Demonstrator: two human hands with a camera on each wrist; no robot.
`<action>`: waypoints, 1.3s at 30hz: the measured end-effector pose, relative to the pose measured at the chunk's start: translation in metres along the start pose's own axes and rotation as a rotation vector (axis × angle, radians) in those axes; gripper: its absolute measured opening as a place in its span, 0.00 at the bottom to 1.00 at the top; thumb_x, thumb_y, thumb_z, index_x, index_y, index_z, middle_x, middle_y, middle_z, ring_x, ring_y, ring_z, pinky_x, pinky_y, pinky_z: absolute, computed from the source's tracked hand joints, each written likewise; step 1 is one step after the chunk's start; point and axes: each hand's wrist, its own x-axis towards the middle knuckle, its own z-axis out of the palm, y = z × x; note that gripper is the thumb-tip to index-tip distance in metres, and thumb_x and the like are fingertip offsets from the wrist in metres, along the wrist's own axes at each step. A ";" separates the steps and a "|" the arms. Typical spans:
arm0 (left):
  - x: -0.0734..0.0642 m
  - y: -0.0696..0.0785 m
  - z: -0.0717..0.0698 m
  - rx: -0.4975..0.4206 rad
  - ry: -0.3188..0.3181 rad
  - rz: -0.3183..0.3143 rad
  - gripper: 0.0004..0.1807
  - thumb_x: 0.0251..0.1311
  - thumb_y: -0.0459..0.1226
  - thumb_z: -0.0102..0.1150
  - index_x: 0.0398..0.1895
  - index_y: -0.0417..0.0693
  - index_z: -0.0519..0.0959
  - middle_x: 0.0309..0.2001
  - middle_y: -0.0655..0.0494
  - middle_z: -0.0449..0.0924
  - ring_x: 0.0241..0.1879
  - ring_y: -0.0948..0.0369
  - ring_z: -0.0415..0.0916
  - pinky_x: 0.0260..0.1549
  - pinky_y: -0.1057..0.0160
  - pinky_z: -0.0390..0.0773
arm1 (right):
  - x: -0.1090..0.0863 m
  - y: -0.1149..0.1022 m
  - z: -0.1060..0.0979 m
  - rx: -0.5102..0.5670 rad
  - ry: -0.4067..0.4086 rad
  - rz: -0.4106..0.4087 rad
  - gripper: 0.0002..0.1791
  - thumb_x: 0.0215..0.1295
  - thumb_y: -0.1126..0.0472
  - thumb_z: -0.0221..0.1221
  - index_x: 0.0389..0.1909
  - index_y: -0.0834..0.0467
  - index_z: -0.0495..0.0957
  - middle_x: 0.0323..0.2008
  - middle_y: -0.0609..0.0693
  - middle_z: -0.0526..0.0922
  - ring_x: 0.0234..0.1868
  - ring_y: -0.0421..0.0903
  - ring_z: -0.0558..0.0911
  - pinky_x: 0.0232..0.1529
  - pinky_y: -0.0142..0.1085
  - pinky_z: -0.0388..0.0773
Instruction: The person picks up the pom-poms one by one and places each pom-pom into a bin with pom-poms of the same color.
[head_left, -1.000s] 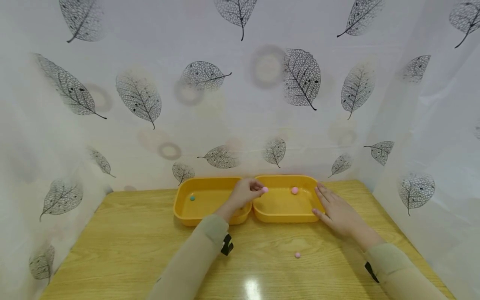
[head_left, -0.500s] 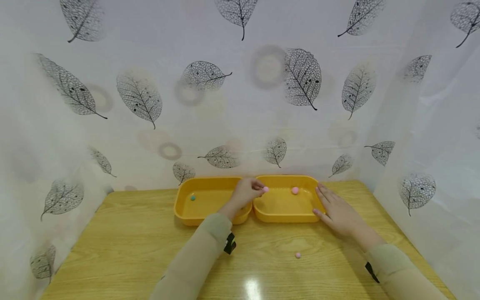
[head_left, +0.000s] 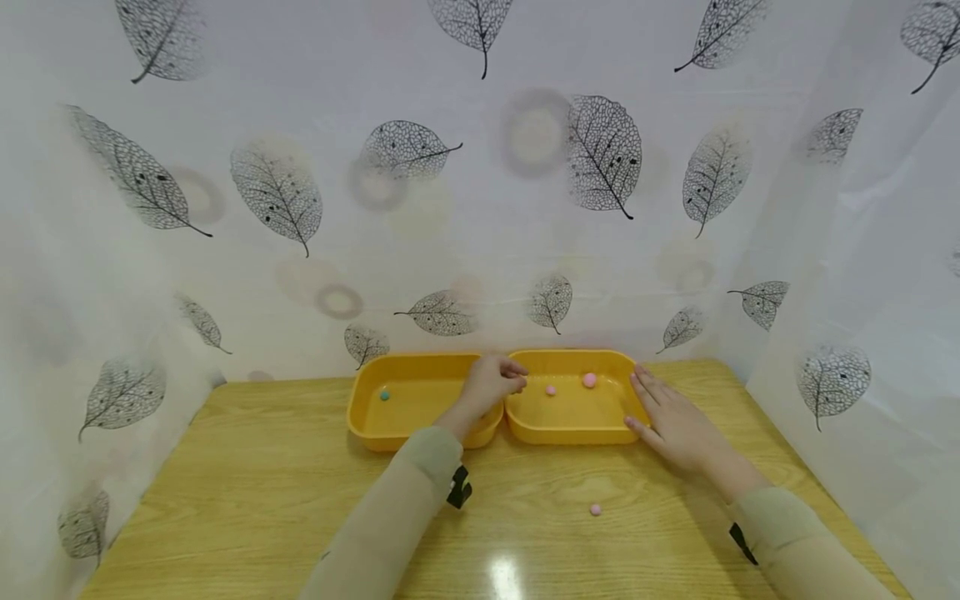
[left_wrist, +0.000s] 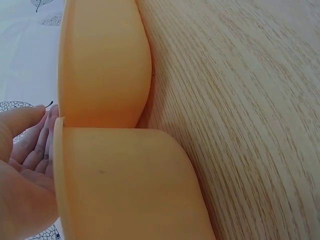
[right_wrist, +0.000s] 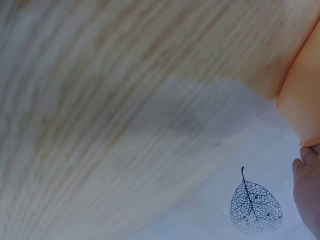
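My left hand (head_left: pixel 489 387) hovers over the inner ends of two yellow trays, its fingers bent loosely with nothing between them. In the left wrist view the thumb (left_wrist: pixel 22 120) is apart from the other fingers. Just right of these fingertips, a small pink ball (head_left: pixel 551 390) is inside the right tray (head_left: pixel 573 436). A bigger pink ball (head_left: pixel 590 380) lies near that tray's back wall. My right hand (head_left: pixel 678 429) rests on the tray's right end with extended fingers. The left tray (head_left: pixel 420 443) contains a small teal ball (head_left: pixel 385 395); my left hand hides part of its right end.
One more small pink ball (head_left: pixel 596 509) lies on the wooden table (head_left: pixel 262 492) in front of the right tray. A pale curtain (head_left: pixel 465 225) printed with leaves hangs behind and at both sides of the table.
My left hand has let go of the small pink ball, which now lies in the right tray, a little right of the fingertips. My right hand stays in place.
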 end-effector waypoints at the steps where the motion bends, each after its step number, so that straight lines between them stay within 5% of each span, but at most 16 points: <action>1: 0.000 0.000 0.000 0.003 0.000 0.000 0.11 0.69 0.28 0.66 0.50 0.31 0.87 0.43 0.38 0.91 0.41 0.48 0.90 0.42 0.62 0.91 | 0.000 0.000 0.000 0.000 0.001 -0.001 0.42 0.82 0.45 0.53 0.79 0.74 0.57 0.82 0.71 0.55 0.81 0.70 0.60 0.78 0.65 0.64; 10: -0.001 -0.001 -0.001 -0.021 0.014 0.005 0.10 0.68 0.28 0.66 0.48 0.31 0.88 0.43 0.38 0.91 0.40 0.49 0.90 0.43 0.59 0.91 | 0.002 -0.001 -0.001 -0.006 0.010 -0.005 0.42 0.82 0.45 0.53 0.79 0.75 0.58 0.82 0.71 0.56 0.81 0.70 0.60 0.77 0.64 0.64; 18: 0.000 0.002 -0.001 -0.043 0.012 -0.012 0.10 0.68 0.28 0.66 0.49 0.30 0.87 0.43 0.36 0.91 0.40 0.49 0.90 0.51 0.46 0.90 | 0.001 -0.002 -0.002 0.007 0.008 0.005 0.43 0.82 0.45 0.53 0.80 0.73 0.56 0.82 0.71 0.55 0.81 0.70 0.59 0.78 0.65 0.63; 39: -0.007 0.013 0.001 -0.077 -0.061 0.005 0.12 0.70 0.28 0.64 0.51 0.27 0.86 0.43 0.35 0.90 0.44 0.42 0.89 0.52 0.44 0.89 | -0.002 -0.002 -0.002 0.007 0.001 0.007 0.43 0.82 0.44 0.52 0.80 0.74 0.56 0.82 0.72 0.55 0.81 0.70 0.59 0.79 0.65 0.62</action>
